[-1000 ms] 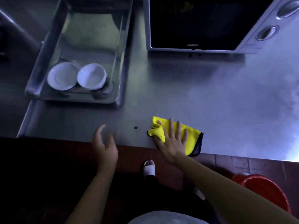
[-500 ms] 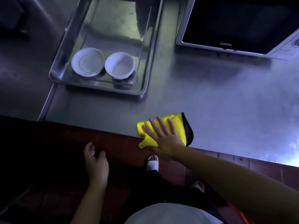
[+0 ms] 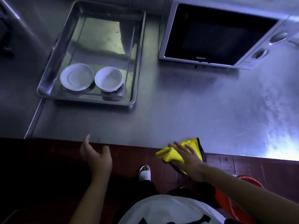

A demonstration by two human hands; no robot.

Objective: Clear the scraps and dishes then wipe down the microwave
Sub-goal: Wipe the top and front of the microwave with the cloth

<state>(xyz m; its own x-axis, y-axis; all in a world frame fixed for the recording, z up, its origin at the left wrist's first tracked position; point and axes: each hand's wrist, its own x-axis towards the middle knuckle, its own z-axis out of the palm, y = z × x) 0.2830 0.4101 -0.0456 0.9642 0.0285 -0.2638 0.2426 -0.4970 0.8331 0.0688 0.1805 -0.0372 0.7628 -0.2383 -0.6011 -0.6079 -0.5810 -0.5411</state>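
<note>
1. Hands are sitting well apart at the front edge of the shiny grey metal bench [image 3: 178, 113].
2. The right hand [image 3: 189, 157] is lying flat on the fluffy yellow cloth with a black edge [image 3: 193, 143]. Its fingers are reaching out straight and spread. Its thumb is hiding under the hand, so I cannot tell if it is pinching.
3. The cloth is lying bunched at the bench edge, and part of it is hanging off over the brown tiled floor [image 3: 129, 157].
4. The left hand [image 3: 95, 156] is hovering just off the edge, fingers loose and open, holding nothing.
5. The silver microwave with a dark door [image 3: 210, 38] is sitting at the back right of the bench, door closed, well apart from the cloth.
6. A big metal tray [image 3: 138, 62] is sitting at the back left. A round white plate [image 3: 76, 76] and a round white bowl [image 3: 108, 78] are sitting side by side in its near end.
7. A red plastic bucket [image 3: 234, 206] is standing on the floor under the right arm, and a white slipper [image 3: 144, 173] is showing between the arms.
</note>
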